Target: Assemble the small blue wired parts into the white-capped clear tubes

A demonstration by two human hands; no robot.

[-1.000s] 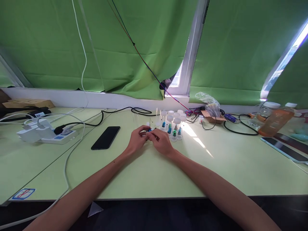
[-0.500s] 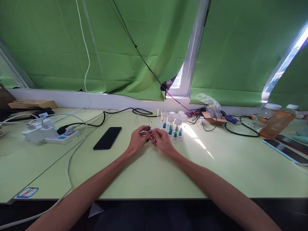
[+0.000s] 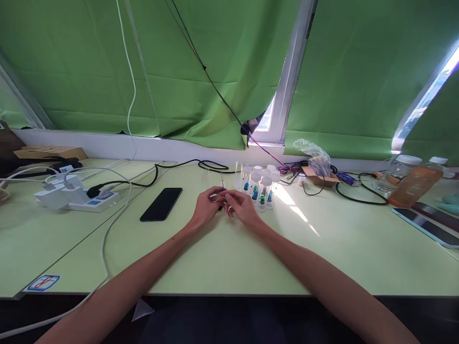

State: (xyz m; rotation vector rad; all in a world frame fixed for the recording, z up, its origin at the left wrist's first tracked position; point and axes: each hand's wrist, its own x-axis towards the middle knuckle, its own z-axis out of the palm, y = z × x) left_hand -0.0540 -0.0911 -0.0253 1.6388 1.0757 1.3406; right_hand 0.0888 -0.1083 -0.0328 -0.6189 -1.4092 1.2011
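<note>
Close together above the table, my left hand [image 3: 207, 206] and my right hand [image 3: 243, 206] meet at the fingertips. Both are closed in a pinch. From between them a thin, dark, wire-like piece [image 3: 223, 179] sticks up; its lower part is hidden by my fingers. Just right of my right hand stands a cluster of clear tubes with white caps [image 3: 266, 181], holding small blue and green pieces [image 3: 262, 198]. A clear tube [image 3: 238, 179] without a visible cap stands behind my right fingers. Something small and dark shows below my fingertips, too hidden to name.
A black phone [image 3: 161, 204] lies left of my hands. Farther left is a white power strip [image 3: 93, 203] with plugs and cables. At the right are a small cardboard box [image 3: 317, 178], an orange bottle [image 3: 416, 184], a clear jar [image 3: 399, 172] and another phone [image 3: 426, 226].
My hands stay almost in place, with small finger shifts. A bit of blue between my fingertips is now covered. The whole view has shifted slightly.
</note>
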